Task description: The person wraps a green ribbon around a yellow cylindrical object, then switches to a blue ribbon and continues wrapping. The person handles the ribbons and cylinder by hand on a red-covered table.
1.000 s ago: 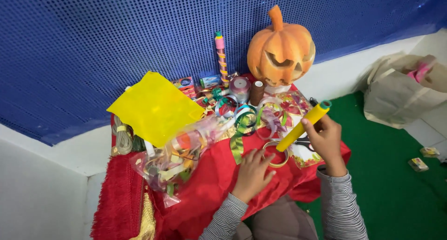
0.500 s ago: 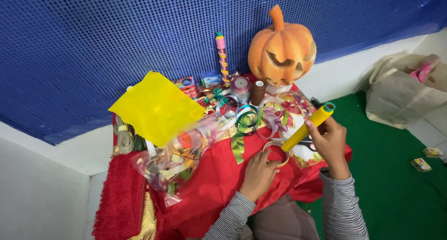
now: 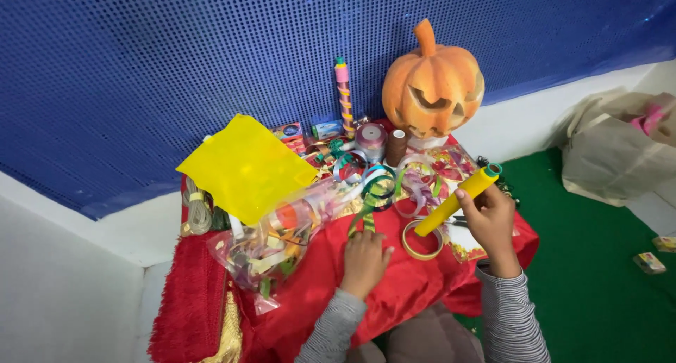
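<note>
Right hand [image 3: 491,218] fingers grip yellow tube [image 3: 456,199] mid-length.

- We saw a carved orange pumpkin [image 3: 432,81] standing at the back of the table, against the blue dotted wall [image 3: 176,60].
- A yellow sheet [image 3: 245,167] lay tilted above a clear plastic bag [image 3: 276,245] stuffed with coloured scraps.
- We noted a striped pink stick [image 3: 343,99] upright beside the pumpkin, with a brown spool [image 3: 397,147] just in front.
- A red cloth [image 3: 394,292] covered the table.
- We found a beige bag [image 3: 616,148] on the green floor [image 3: 598,285], well apart from the table.
</note>
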